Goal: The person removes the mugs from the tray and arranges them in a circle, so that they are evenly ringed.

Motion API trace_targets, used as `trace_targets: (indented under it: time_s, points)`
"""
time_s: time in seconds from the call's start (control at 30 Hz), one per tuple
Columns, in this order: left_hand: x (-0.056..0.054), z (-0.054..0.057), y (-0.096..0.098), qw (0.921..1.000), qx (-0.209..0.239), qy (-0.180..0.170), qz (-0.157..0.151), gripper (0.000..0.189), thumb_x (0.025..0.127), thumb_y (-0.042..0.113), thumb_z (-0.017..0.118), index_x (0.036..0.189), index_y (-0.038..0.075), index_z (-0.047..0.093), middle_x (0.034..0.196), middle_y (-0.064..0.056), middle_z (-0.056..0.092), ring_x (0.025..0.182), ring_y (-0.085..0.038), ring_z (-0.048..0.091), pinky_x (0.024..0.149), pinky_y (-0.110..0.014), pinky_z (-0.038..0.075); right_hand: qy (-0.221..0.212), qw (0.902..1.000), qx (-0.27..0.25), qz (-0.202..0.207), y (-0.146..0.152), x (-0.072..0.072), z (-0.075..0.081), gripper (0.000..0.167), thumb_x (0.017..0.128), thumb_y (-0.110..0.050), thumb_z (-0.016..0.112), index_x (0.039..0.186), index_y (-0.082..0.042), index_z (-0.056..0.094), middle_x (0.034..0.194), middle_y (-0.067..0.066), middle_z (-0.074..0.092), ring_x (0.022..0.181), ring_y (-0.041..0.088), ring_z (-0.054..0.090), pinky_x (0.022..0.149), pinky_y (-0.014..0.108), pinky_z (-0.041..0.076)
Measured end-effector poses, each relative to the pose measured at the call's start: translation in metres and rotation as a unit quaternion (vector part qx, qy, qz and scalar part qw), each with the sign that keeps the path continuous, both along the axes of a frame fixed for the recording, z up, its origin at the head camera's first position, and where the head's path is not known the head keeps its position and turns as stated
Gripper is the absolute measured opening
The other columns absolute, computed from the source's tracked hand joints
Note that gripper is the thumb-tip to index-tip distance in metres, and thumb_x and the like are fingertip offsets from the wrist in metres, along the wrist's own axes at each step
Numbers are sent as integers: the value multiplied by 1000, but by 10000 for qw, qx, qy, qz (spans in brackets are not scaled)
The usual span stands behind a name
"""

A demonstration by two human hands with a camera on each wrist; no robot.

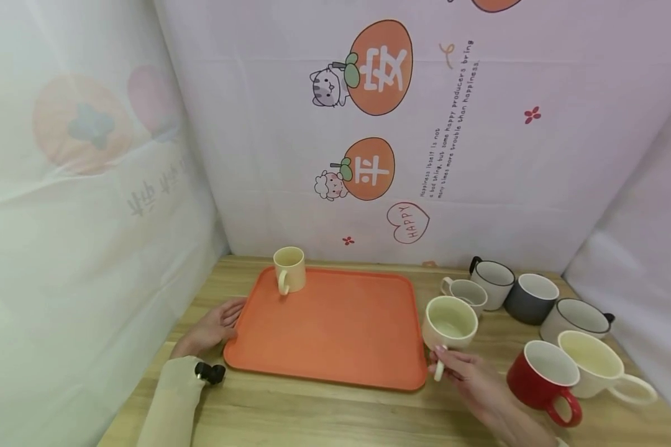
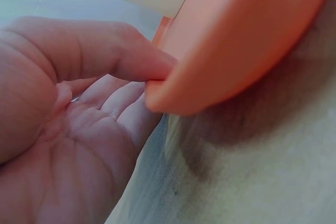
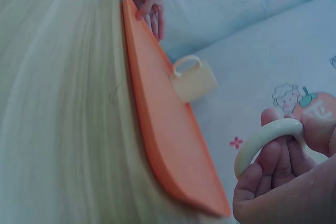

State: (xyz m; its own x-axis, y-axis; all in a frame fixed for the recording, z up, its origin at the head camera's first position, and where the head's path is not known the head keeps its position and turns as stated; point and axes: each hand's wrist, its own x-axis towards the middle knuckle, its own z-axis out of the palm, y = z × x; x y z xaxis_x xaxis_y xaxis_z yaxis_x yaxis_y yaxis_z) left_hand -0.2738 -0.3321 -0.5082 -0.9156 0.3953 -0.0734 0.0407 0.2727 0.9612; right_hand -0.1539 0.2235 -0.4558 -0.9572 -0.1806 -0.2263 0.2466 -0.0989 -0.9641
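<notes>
My right hand [image 1: 461, 369] grips the handle of a wide pale-cream mug [image 1: 451, 321], fingers curled through the handle [image 3: 273, 135]. The mug stands upright at the right edge of an orange tray [image 1: 330, 329], overlapping its rim in the head view. At the tray's left edge my left hand [image 1: 215, 324] holds the rim, thumb [image 2: 142, 64] pressed on top and the other fingers along the outside. A taller cream mug [image 1: 289, 270] stands upright in the tray's far left corner, handle toward me.
Right of the tray stand a small white cup [image 1: 465, 293], a white mug with black rim [image 1: 493, 284], a dark grey mug [image 1: 531, 299], a black-handled white mug [image 1: 573, 321], a red mug [image 1: 542, 375] and a cream mug [image 1: 591, 366]. A printed cloth wall [image 1: 279, 155] closes the back.
</notes>
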Motion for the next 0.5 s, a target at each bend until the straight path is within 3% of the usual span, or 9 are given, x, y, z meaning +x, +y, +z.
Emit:
trace_targets:
  time_s: [0.23, 0.4, 0.5]
  points:
    - [-1, -1, 1, 10000, -27, 3, -48, 91, 87, -15, 59, 166, -7, 15, 175, -30, 11, 162, -48, 11, 125, -36, 37, -370, 9989, 276, -21, 42, 17, -10, 31, 111, -27, 52, 97, -24, 80, 91, -10, 75, 90, 5, 67, 88, 19, 54]
    - [-1, -1, 2, 10000, 5, 12, -23, 91, 87, -15, 59, 166, -8, 15, 174, -31, 12, 161, -49, 11, 117, -21, 43, -283, 9993, 229, -21, 59, 21, -17, 33, 113, -25, 49, 100, -22, 79, 89, -9, 74, 90, 5, 66, 87, 18, 53]
    - [-1, 0, 2, 10000, -14, 14, 12, 91, 87, -15, 59, 166, -8, 15, 174, -32, 12, 161, -50, 12, 114, -17, 44, -459, 9988, 196, -9, 67, 21, -21, 33, 113, -27, 49, 101, -22, 79, 92, -8, 74, 91, 6, 67, 88, 18, 53]
